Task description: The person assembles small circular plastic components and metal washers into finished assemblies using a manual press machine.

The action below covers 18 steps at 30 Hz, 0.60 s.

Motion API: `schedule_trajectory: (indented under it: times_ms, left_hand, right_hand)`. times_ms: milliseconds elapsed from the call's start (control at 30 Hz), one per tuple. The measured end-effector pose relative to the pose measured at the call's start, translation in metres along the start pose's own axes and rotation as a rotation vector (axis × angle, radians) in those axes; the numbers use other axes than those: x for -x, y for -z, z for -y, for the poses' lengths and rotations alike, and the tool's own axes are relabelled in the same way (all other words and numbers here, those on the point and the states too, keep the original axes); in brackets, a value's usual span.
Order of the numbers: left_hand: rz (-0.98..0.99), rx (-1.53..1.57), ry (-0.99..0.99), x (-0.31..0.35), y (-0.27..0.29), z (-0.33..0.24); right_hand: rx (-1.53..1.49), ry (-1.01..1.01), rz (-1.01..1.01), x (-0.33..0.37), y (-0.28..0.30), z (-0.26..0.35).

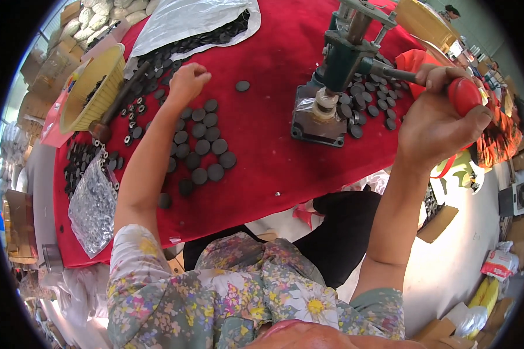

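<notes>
Red cloth covers the table (273,163), where one green hand press (337,87) stands far right of centre. Roughly fifteen dark discs (201,145) lie clustered just near of the left hand (187,81), which is curled into a loose fist above them; what it holds cannot be told. More discs (372,104) lie behind the press. The right hand (439,125) grips the press lever's red knob (464,96). One yellow basket (96,87) sits far left.

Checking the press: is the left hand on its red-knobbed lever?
No, the right hand grips the red knob; the left hand is over the black discs.
</notes>
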<state>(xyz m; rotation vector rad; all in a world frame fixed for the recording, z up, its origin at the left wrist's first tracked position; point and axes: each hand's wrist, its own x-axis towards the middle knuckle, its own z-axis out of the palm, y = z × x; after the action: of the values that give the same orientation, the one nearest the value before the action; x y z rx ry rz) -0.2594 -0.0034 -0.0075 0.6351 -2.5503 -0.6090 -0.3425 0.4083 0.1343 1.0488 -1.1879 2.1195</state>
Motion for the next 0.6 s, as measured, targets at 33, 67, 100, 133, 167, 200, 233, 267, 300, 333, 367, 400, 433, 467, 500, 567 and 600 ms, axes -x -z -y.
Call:
schedule_trajectory:
  times_ms: [33,67,100,133,167,200,233,267,300,333,367,400,433,467,500,567,600]
  left_hand:
    - [0.002,-0.002,-0.001,0.007,0.004,-0.002]
    - [0.152,-0.052,0.031,0.019,0.012,-0.016]
    - [0.3,-0.101,0.067,0.03,0.019,-0.029]
    - [0.3,-0.103,0.069,0.04,0.025,-0.039]
    - [0.325,-0.214,0.035,0.048,0.027,-0.05]
    - [0.35,-0.32,-0.005,0.053,0.027,-0.06]
    - [0.41,-0.413,-0.007,0.054,0.025,-0.069]
    - [0.411,-0.407,-0.012,0.054,0.024,-0.069]
    - [0.404,-0.376,0.03,0.053,0.023,-0.067]
    - [0.398,-0.344,0.071,0.052,0.02,-0.068]
    - [0.401,-0.336,0.06,0.052,0.016,-0.071]
    - [0.383,-0.323,0.023,0.053,0.012,-0.074]
    - [0.366,-0.31,-0.014,0.053,0.007,-0.078]
    - [0.367,-0.304,-0.022,0.055,-0.002,-0.08]
    - [0.321,-0.237,-0.152,0.06,-0.014,-0.082]
    - [0.309,-0.115,-0.295,0.068,-0.03,-0.096]
    - [0.311,-0.109,-0.303,0.073,-0.034,-0.103]
  right_hand:
    - [0.0,-0.002,-0.003,0.0,0.001,-0.001]
    - [0.004,-0.001,-0.019,0.0,0.002,-0.002]
    - [0.006,-0.001,-0.032,0.0,0.003,-0.001]
    - [0.003,-0.004,-0.033,0.0,0.002,-0.002]
    - [0.003,0.004,-0.044,0.0,0.001,-0.001]
    - [0.009,0.014,-0.055,-0.001,0.001,-0.001]
    - [0.021,0.015,-0.054,-0.001,0.002,-0.001]
    - [0.0,0.013,-0.052,0.0,0.002,-0.001]
    - [-0.019,0.012,-0.05,0.0,0.003,-0.002]
    - [-0.007,0.017,-0.05,0.0,0.002,-0.002]
    - [-0.037,0.016,-0.055,0.001,0.001,-0.003]
    - [-0.067,0.015,-0.06,0.001,0.0,-0.004]
    - [-0.077,0.027,-0.064,0.001,0.0,-0.006]
    - [-0.067,0.032,-0.065,0.002,-0.003,-0.004]
    - [-0.065,0.019,-0.073,0.003,-0.007,-0.003]
    - [-0.053,0.004,-0.064,0.003,-0.005,-0.001]
    - [-0.044,0.007,-0.065,0.003,-0.004,-0.001]
